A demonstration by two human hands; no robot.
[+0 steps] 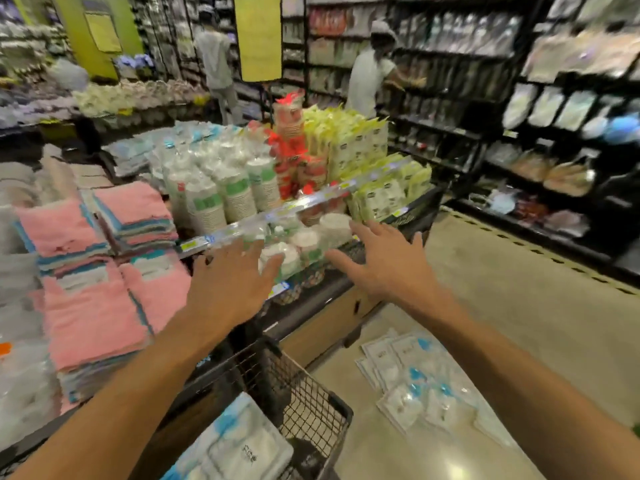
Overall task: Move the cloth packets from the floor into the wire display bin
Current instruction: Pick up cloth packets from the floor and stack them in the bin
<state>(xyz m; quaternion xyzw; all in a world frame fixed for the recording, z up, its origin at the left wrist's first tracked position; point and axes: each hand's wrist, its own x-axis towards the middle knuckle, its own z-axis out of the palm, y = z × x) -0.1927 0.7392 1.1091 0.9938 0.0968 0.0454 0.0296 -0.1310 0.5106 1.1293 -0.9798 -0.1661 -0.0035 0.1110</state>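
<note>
Several white and blue cloth packets (pixel 415 386) lie spread on the tan floor at the lower right. A black wire display bin (pixel 311 396) stands at the bottom centre, with a stack of the same packets (pixel 239 448) inside it. Both my arms are stretched forward above the bin. My left hand (pixel 232 282) is open with fingers spread and holds nothing. My right hand (pixel 384 261) is also open and empty, hovering in front of the display table's edge. The picture is blurred by motion.
A display table (pixel 311 303) ahead holds pink folded towels (pixel 90 317), bagged paper cups (pixel 221 192) and yellow-green packs (pixel 360 147). Black shelving (pixel 540 161) lines the right side of the aisle. Two people (pixel 370 71) stand at the far shelves.
</note>
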